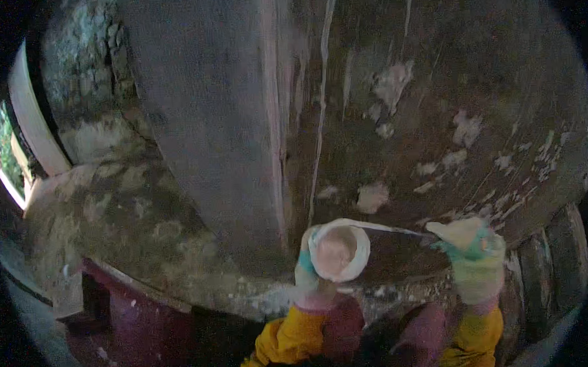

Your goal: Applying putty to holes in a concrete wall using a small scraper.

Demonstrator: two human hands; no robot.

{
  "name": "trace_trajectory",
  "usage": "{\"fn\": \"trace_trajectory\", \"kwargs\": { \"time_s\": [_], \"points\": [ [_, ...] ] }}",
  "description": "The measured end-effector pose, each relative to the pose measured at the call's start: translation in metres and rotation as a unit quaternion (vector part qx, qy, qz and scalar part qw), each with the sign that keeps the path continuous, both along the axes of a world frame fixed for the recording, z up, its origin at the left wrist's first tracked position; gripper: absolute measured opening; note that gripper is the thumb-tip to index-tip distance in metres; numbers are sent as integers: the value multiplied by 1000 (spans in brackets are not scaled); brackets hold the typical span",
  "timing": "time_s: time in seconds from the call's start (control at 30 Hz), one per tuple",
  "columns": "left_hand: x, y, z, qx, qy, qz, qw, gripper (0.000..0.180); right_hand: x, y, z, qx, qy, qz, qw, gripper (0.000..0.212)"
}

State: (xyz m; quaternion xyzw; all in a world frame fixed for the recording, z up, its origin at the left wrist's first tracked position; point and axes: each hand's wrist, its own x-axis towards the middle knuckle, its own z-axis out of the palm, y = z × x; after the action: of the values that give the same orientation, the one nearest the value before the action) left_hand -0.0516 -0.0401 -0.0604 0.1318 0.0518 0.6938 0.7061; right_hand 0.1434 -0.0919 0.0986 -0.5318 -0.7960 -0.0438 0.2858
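My left hand (pixel 305 268), in a pale glove with green on it, is closed round the side of a small white tub (pixel 361 253). The tub is tilted so that its round mouth shows, with a pinkish-white substance (pixel 335 252) inside. My right hand (pixel 471 258), in a similar pale and green glove, is closed to the right of it. From that hand a thin, flat tool (pixel 401 230) reaches left to the tub's rim; its end looks whitish, and its exact kind is blurred. Yellow sleeves cover both forearms.
A dark brown wall (pixel 371 147) with whitish patches and drips rises in front, beside a grey upright panel (pixel 212 108). At lower left stands a maroon structure (pixel 149 327). A bright opening (pixel 9 156) shows far left; ribbed dark shapes (pixel 546 258) stand at right.
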Motion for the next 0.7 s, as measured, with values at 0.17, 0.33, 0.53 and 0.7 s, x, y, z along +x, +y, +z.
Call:
{"fn": "trace_trajectory", "kwargs": {
  "time_s": [0.17,0.33,0.53,0.7],
  "points": [
    [-4,2,-5,-36,11,-4,999,36,-3,-28,24,-78,-128,-16,989,47],
    [6,1,-19,-16,4,-8,1000,30,-11,-33,39,-9,-368,-15,930,50],
    [8,-14,-19,-58,62,17,996,33,-18,-29,36,-9,-427,70,902,47],
    [5,-4,-18,83,-51,-75,992,36,-29,-23,34,-54,-388,32,920,48]
  ]
}}
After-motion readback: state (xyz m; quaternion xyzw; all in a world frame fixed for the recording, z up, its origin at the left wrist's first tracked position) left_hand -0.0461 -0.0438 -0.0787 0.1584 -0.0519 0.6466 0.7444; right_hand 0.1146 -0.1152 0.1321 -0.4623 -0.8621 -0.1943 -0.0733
